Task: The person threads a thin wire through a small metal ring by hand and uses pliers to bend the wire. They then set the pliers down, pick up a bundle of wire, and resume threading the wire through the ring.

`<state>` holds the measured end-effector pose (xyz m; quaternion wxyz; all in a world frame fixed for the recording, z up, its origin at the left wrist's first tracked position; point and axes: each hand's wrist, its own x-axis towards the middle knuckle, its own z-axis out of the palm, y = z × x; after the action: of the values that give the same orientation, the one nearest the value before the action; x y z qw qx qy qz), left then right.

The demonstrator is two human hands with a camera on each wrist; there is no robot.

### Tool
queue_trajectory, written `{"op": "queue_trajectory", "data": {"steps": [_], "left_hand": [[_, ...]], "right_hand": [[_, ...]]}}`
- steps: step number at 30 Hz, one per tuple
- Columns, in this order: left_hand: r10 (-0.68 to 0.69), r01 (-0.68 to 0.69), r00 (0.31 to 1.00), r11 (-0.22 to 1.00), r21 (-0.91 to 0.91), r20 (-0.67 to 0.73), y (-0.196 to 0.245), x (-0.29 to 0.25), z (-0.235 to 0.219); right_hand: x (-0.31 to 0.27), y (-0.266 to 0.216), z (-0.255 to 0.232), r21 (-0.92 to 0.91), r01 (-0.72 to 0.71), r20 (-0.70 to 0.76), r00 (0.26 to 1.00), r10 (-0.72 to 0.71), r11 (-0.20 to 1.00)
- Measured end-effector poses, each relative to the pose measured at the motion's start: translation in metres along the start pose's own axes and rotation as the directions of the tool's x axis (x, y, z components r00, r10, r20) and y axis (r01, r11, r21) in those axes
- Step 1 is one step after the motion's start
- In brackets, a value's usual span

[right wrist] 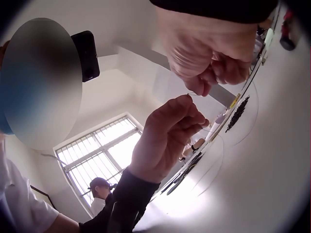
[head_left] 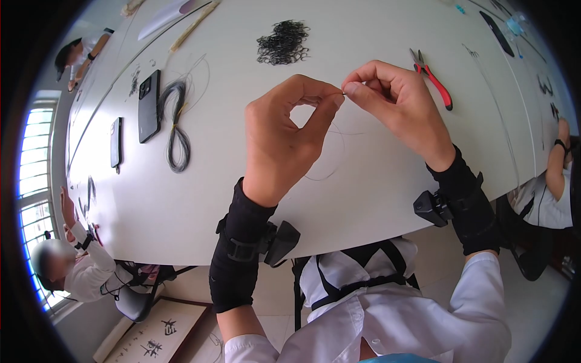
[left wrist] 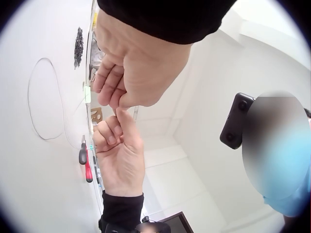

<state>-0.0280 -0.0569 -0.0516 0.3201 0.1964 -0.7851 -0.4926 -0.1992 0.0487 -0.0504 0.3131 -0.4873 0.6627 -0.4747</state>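
Both hands meet over the white table (head_left: 375, 187), fingertips almost together. My left hand (head_left: 281, 133) pinches a thin, clear-looking line between thumb and index finger. From the right, my right hand (head_left: 399, 106) pinches the same line close by, its other fingers curled. A tiny dark bit (head_left: 344, 93) shows between the fingertips; I cannot tell what it is. In the right wrist view, a short fine strand (right wrist: 192, 94) spans the gap between the fingers. The line's slack (left wrist: 44, 58) hangs in a wide loop below the hands in the left wrist view.
Beyond the hands lies a pile of small black wire-like pieces (head_left: 283, 42). Red-handled pliers (head_left: 433, 80) lie to the right. At left are a tied coil of grey line (head_left: 176, 130) and two phones (head_left: 149, 106). Other people sit around the table.
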Motion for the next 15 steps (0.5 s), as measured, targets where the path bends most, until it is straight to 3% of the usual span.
{"op": "queue_trajectory", "data": {"steps": [3, 7, 9, 12, 15], "left_hand": [[-0.028, 0.021, 0.994, 0.998, -0.065, -0.108, -0.004, 0.001, 0.000], [-0.040, 0.025, 0.980, 0.997, -0.075, -0.197, -0.007, 0.002, 0.001], [-0.017, 0.018, 0.986, 1.000, 0.003, -0.164, -0.008, 0.002, 0.000], [0.017, -0.006, 0.993, 0.995, 0.098, -0.116, -0.009, 0.001, 0.002], [0.067, -0.056, 0.994, 0.990, 0.129, -0.090, -0.010, 0.001, 0.007]], "right_hand": [[-0.003, -0.005, 0.009, -0.005, 0.044, -0.055, 0.997, -0.045, 0.999], [-0.009, -0.011, 0.016, -0.219, 0.245, -0.111, 0.956, -0.273, 0.945], [-0.009, -0.012, 0.017, -0.329, 0.385, -0.106, 0.892, -0.439, 0.862], [-0.008, -0.013, 0.014, -0.405, 0.461, -0.075, 0.843, -0.532, 0.789], [-0.006, -0.012, 0.010, -0.314, 0.386, -0.113, 0.892, -0.438, 0.867]]}}
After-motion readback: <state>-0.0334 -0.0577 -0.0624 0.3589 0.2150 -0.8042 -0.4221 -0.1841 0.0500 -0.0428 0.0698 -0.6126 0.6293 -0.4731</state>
